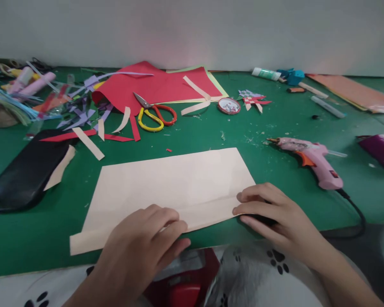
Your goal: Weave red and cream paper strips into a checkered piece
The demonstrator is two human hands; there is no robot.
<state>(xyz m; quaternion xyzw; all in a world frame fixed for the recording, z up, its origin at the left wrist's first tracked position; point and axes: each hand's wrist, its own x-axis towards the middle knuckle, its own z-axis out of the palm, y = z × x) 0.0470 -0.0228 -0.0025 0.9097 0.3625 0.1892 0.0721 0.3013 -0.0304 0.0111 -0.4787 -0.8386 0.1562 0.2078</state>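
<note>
While both hands rest low in the head view, the single cream rectangular paper sheet (179, 183) lies flat on the green table mat (192, 136), spreading away toward 12 o'clock from them. Its long axis runs roughly from 9 to 3 o'clock, with the 3 o'clock end tipped slightly farther off. A narrow folded band follows its near edge. The left hand (147, 238) sits on that edge near its middle, palm down, fingers loosely bent and pressing, gripping nothing. The right hand (269, 217) lies at the sheet's near corner on the 3 o'clock side, fingers stretched toward 9 o'clock and their tips touching the paper; a dark patch shows beneath it, thing or shadow I cannot tell. Each hand is equally close to the sheet. Beyond it at 12 o'clock lies one pair of yellow-and-red-handled scissors (155, 113) on a red paper sheet (166, 87). At 2 o'clock lies one pink hot-glue gun (310, 160), and at 9 o'clock one black soft pouch (25, 170).
</note>
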